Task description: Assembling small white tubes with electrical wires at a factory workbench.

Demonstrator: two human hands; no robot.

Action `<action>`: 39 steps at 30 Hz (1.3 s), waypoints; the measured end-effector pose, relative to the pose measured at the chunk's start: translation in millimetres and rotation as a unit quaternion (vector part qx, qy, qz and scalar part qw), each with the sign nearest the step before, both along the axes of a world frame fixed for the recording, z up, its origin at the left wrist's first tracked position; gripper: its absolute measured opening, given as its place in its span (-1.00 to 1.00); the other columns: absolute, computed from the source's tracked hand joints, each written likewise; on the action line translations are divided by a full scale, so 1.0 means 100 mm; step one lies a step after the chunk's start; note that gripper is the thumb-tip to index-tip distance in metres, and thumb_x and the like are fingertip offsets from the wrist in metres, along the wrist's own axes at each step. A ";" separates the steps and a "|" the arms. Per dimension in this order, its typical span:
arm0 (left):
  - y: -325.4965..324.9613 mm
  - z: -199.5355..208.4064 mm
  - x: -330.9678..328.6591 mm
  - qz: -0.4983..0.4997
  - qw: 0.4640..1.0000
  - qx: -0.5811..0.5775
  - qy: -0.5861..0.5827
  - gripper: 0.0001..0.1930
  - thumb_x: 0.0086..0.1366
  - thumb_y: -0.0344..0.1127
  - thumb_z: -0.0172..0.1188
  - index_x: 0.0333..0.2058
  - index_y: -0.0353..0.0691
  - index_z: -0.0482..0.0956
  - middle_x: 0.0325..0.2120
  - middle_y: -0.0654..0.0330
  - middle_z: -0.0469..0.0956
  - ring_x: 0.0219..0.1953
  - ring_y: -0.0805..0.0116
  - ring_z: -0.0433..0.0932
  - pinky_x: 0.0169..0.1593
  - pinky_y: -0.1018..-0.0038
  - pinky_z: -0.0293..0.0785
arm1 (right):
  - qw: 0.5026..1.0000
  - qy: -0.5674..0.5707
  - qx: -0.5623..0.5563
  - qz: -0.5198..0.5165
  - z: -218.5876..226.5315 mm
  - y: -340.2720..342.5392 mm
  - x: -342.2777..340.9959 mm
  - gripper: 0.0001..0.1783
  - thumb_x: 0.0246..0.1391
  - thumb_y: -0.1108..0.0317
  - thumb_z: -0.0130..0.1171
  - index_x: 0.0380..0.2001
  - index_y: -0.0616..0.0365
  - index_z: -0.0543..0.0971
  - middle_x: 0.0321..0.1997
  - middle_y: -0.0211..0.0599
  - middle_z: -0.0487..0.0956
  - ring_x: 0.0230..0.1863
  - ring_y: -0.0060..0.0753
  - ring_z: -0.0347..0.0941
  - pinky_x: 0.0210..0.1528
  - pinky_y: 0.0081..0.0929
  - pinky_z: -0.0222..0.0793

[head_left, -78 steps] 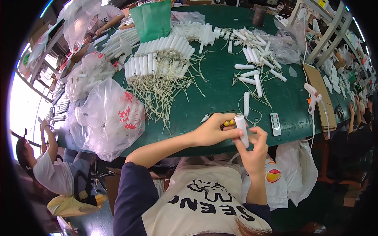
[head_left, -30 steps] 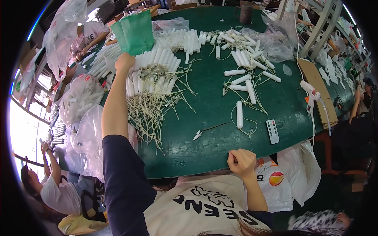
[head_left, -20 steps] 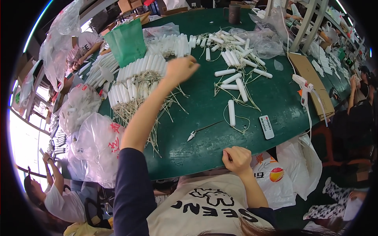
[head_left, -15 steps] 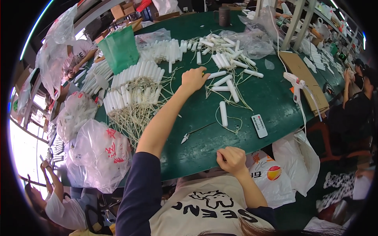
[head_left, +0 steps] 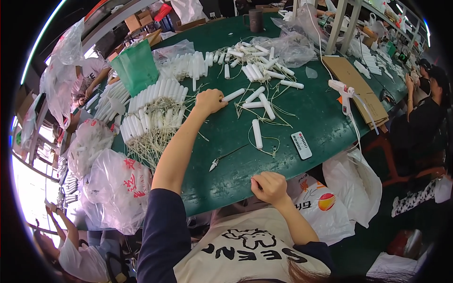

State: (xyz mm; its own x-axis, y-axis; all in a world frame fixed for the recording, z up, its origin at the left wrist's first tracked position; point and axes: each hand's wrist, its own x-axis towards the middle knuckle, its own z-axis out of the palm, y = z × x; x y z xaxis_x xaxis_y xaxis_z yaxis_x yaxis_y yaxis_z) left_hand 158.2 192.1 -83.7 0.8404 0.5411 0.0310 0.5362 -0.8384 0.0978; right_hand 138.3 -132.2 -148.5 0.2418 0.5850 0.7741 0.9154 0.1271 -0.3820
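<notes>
My left hand (head_left: 211,101) reaches over the middle of the table, its fingers closed at the near end of a white tube (head_left: 233,95). Right of that tube lie a few loose white tubes (head_left: 266,106) with thin pale cords. Another white tube (head_left: 257,134) rests closer to me, a cord looped around it. My right hand (head_left: 270,187) is a loose fist at the table's near edge, with nothing showing in it. Rows of bundled white tubes (head_left: 153,97) with tangled cords lie left of my left hand.
A white remote control (head_left: 301,145) and a small white-tipped cord (head_left: 213,165) lie on the green table (head_left: 226,160). To the right are a glue gun (head_left: 343,92) and cardboard (head_left: 354,87). Plastic bags (head_left: 118,188) crowd the left edge; a dark mug (head_left: 255,21) stands far back. Other people sit around.
My left hand has drawn back to the left, and the white tube at its fingers has come along, away from the loose ones. My right hand stays closed near the edge. The view has shifted slightly.
</notes>
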 end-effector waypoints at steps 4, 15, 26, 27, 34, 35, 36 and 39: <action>0.07 -0.07 -0.09 0.063 0.994 -0.039 -0.080 -0.60 0.00 0.07 0.25 -0.30 -0.10 0.68 -0.43 0.04 0.62 -0.34 0.12 0.61 -0.24 0.29 0.52 | 1.000 -0.005 0.003 -0.003 0.01 0.00 -0.01 -0.86 -0.20 0.45 0.18 -0.64 0.10 0.41 -0.71 -0.37 0.29 -0.69 -0.34 0.31 -0.64 -0.45 0.25; 0.24 0.44 -0.51 0.101 0.928 -0.195 -0.301 -0.59 -0.01 0.01 0.28 -0.34 -0.23 0.68 -0.70 0.23 0.52 -0.61 0.44 0.48 -0.47 0.46 0.38 | 1.000 -0.001 0.009 -0.012 0.02 0.00 -0.03 -0.89 -0.20 0.47 0.18 -0.61 0.10 0.43 -0.70 -0.39 0.29 -0.69 -0.34 0.29 -0.64 -0.45 0.22; -0.27 1.67 -0.99 0.079 0.860 -0.135 -0.485 -0.62 0.10 -0.11 0.28 -0.24 -0.32 0.65 -0.66 0.44 0.41 -0.61 0.71 0.25 -0.55 0.68 0.12 | 1.000 0.017 0.013 -0.002 0.03 -0.07 -0.04 -0.91 -0.21 0.52 0.17 -0.57 0.11 0.47 -0.67 -0.39 0.34 -0.69 -0.34 0.29 -0.64 -0.47 0.21; -0.42 1.73 -1.02 0.042 0.865 -0.118 -0.485 -0.64 0.11 -0.15 0.28 -0.23 -0.33 0.64 -0.64 0.42 0.43 -0.59 0.71 0.26 -0.54 0.70 0.14 | 0.996 0.071 0.059 -0.018 0.08 -0.09 -0.04 -0.91 -0.20 0.52 0.17 -0.53 0.11 0.49 -0.66 -0.41 0.37 -0.68 -0.38 0.30 -0.64 -0.50 0.21; -1.67 2.01 -1.54 -0.103 0.920 -0.195 -0.325 -0.79 0.01 -0.35 0.32 -0.37 -0.35 0.63 -0.71 0.46 0.35 -0.63 0.71 0.21 -0.59 0.67 0.09 | 0.953 0.165 0.253 -0.022 0.89 -0.40 0.24 -0.52 0.10 0.05 0.03 -0.16 0.31 0.38 -0.14 -0.09 0.32 -0.26 -0.34 0.28 -0.26 -0.47 0.27; -1.72 1.98 -1.58 -0.163 0.918 -0.191 -0.306 -0.79 -0.02 -0.36 0.32 -0.39 -0.35 0.62 -0.73 0.41 0.35 -0.64 0.68 0.21 -0.59 0.67 0.11 | 0.941 0.227 0.250 0.025 1.00 -0.42 0.26 -0.43 0.10 -0.06 0.00 -0.15 0.32 0.38 -0.12 -0.06 0.35 -0.23 -0.32 0.31 -0.23 -0.46 0.29; -1.75 1.95 -1.61 -0.222 0.913 -0.187 -0.288 -0.78 -0.05 -0.37 0.33 -0.40 -0.34 0.62 -0.75 0.35 0.35 -0.66 0.65 0.21 -0.59 0.66 0.12 | 0.923 0.288 0.244 0.072 1.08 -0.44 0.28 -0.34 0.10 -0.17 -0.02 -0.15 0.33 0.39 -0.10 -0.02 0.39 -0.20 -0.30 0.34 -0.20 -0.45 0.30; -1.85 1.83 -1.50 -0.282 0.913 -0.203 -0.216 -0.78 -0.08 -0.35 0.30 -0.42 -0.32 0.62 -0.73 0.17 0.41 -0.71 0.41 0.32 -0.59 0.55 0.23 | 0.892 0.388 0.055 0.226 1.19 -0.51 0.34 -0.23 0.05 -0.29 -0.06 -0.15 0.35 0.43 -0.14 -0.02 0.49 -0.16 -0.29 0.41 -0.15 -0.41 0.33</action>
